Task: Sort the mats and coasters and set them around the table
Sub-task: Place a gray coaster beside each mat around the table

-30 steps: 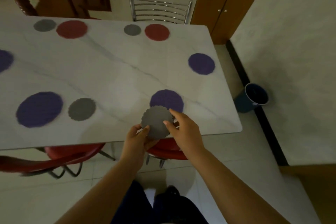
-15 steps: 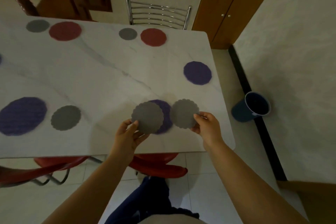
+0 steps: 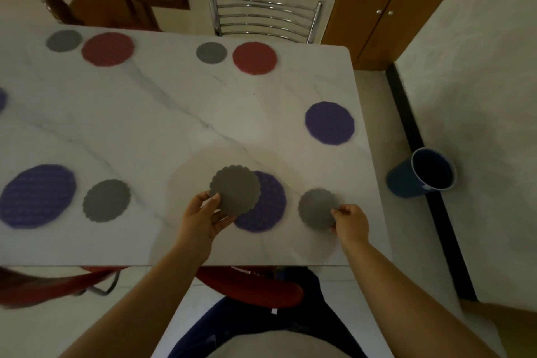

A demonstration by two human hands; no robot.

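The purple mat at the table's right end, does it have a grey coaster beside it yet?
No. The purple mat lies alone on the table; the nearest grey coaster is in the right hand.

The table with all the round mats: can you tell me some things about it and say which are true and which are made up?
1. Each hand holds a grey coaster. True: the left hand grips one grey coaster, the right hand another.
2. The purple mat near the left hand is fully uncovered. False: the left hand's coaster hides part of it.
3. Two red mats lie along the far edge. True: one far left, one by the metal chair.
4. A blue bucket stands on the table. False: the blue bucket is on the floor.
5. The purple mat at the right edge has a coaster beside it. False: none lies by it.
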